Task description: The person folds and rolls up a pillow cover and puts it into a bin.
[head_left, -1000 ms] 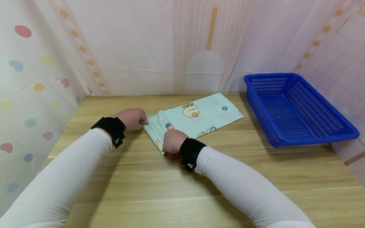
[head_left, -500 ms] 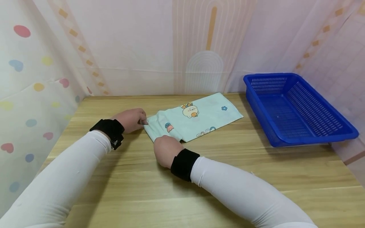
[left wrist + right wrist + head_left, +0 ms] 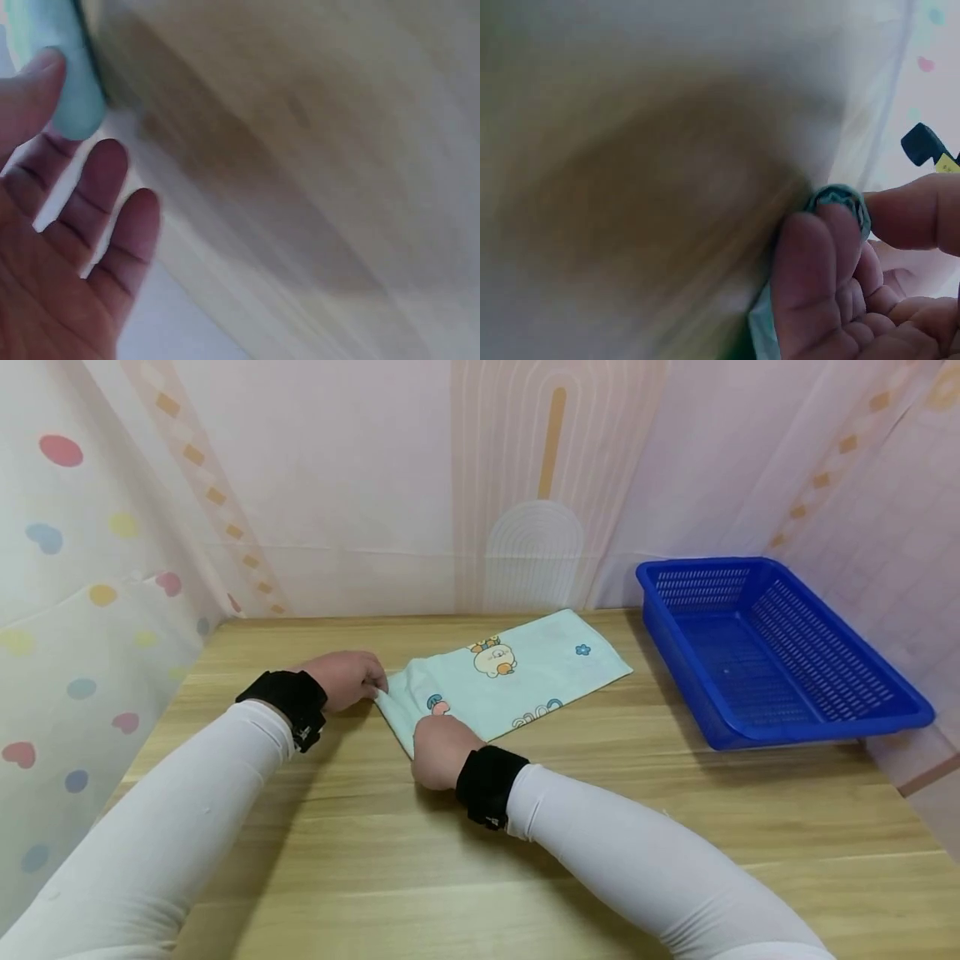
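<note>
A mint-green printed cloth, folded into a long strip with a bear, a tulip and a blue flower on it, lies slanted across the wooden table. Its left end is wrinkled and turned over. My left hand pinches the far corner of that end; in the left wrist view the thumb presses on the rounded cloth edge, the other fingers spread. At the near corner, my right hand hides the cloth beneath it. The right wrist view shows the end of a small cloth roll held between thumb and fingers.
A blue plastic basket with slotted walls stands at the right, a short way from the cloth's right end. Patterned curtains hang behind and to the left of the wooden tabletop.
The right hand first shifted left and nearer along the cloth's end, then slightly back up and right. The left hand stays at its corner. The cloth's turned end has changed shape a little.
</note>
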A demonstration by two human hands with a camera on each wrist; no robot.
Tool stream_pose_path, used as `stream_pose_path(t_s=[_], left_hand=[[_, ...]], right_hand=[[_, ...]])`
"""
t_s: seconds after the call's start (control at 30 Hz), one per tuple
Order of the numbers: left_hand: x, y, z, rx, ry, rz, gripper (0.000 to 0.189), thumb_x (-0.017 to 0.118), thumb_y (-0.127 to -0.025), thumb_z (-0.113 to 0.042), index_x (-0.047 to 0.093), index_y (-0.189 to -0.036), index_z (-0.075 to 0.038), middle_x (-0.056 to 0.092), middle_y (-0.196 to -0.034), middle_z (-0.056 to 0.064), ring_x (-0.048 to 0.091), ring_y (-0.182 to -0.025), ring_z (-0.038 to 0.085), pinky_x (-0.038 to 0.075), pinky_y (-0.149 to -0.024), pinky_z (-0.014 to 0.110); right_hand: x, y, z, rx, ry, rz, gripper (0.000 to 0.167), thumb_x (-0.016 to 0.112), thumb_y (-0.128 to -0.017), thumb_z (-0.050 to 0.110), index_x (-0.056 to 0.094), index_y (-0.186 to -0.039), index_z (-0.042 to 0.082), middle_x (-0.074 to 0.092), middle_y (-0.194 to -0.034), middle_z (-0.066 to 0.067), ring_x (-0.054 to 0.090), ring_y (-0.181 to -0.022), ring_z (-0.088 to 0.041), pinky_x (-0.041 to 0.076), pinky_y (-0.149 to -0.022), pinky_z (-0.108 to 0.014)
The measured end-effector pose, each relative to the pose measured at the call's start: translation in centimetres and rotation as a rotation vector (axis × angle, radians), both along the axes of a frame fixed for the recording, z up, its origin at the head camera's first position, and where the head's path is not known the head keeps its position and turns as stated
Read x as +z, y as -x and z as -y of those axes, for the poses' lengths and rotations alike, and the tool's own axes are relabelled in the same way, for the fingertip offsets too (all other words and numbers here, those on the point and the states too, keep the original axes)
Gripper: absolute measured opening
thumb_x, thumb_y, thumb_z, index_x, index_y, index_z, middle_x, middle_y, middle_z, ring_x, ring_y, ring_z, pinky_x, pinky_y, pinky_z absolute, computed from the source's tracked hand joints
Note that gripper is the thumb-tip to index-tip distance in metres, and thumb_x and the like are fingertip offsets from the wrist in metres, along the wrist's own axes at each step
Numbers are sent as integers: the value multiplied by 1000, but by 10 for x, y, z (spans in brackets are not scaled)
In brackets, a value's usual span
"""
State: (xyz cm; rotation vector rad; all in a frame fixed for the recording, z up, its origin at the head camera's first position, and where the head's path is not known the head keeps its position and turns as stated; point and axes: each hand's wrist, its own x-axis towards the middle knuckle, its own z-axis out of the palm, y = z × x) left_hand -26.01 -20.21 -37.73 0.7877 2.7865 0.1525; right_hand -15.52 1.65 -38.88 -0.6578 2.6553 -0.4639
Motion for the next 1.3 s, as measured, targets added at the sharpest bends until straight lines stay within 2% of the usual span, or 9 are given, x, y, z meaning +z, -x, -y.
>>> stream_pose_path(t_s=[0.13, 0.33, 0.43, 0.53, 0.67, 0.87, 1.0, 1.1, 1.3], left_hand=[[3, 5, -2, -16, 48, 68, 13, 66, -102, -8, 78, -100, -12, 69, -112, 8, 63, -97, 22, 54, -92, 42], [12, 10, -17, 22, 92, 136, 17, 62, -103, -11, 77, -96, -11, 67, -91, 0, 55, -79, 17, 47, -77, 32], [11, 12, -21, 43, 83, 136, 17, 64, -102, -11, 73, -88, -12, 61, -80, -1, 53, -72, 16, 45, -72, 30], [5, 13, -21, 74, 43, 127, 15, 66, -101, -11, 66, -86, -14, 58, -80, -1, 53, -73, 17, 43, -70, 30], [0, 13, -19, 99, -1, 95, 14, 72, -99, -12, 63, -88, -14, 60, -85, 1, 54, -78, 20, 43, -72, 32], [-2, 6, -15, 95, -31, 19, 14, 76, -96, -14, 72, -83, -14, 67, -84, 0, 57, -76, 18, 48, -73, 33], [-5, 2, -4, 65, -44, -15, 11, 76, -96, -13, 79, -86, -15, 73, -94, 1, 63, -82, 16, 55, -79, 37], [-4, -1, 2, 50, -58, 5, 10, 73, -95, -5, 82, -95, -11, 74, -104, 6, 66, -90, 18, 58, -85, 41], [0, -6, 3, 6, -53, 13, 18, 75, -89, 0, 81, -105, -8, 70, -110, 10, 67, -95, 22, 59, -89, 42]], right_hand=[[-1, 2, 0, 23, 59, 70, 42, 62, -95, 5, 40, -61, 16, 32, -60, 6, 35, -54, -12, 31, -52, -22], [2, -2, 0, -20, 166, 125, 10, 64, -94, 6, 58, -94, 14, 59, -81, 1, 53, -76, -15, 43, -59, -23], [0, -2, -2, -36, 220, 154, 10, 65, -93, 4, 62, -95, 14, 62, -81, 0, 57, -72, -14, 45, -57, -24], [-2, -1, -4, -45, 252, 165, 11, 63, -93, 3, 65, -94, 14, 63, -80, 2, 57, -66, -13, 45, -56, -23], [-2, -2, -6, -12, 195, 92, 11, 64, -95, 5, 69, -94, 15, 64, -79, 4, 56, -74, -14, 43, -60, -22], [-5, -10, 4, 64, 56, -51, 18, 64, -100, 7, 73, -113, 14, 72, -92, 6, 60, -82, -11, 48, -71, -20], [-1, -17, 7, 130, -50, -142, 11, 63, -102, 11, 72, -97, 13, 68, -85, 5, 57, -73, -10, 48, -67, -20], [3, -19, 8, 160, -81, -147, 22, 63, -102, 11, 64, -80, 13, 58, -73, 4, 51, -63, -11, 43, -57, -21], [2, -18, 8, 75, 1, -95, 25, 67, -100, 13, 61, -76, 13, 53, -67, 4, 50, -59, -13, 41, -53, -23]])
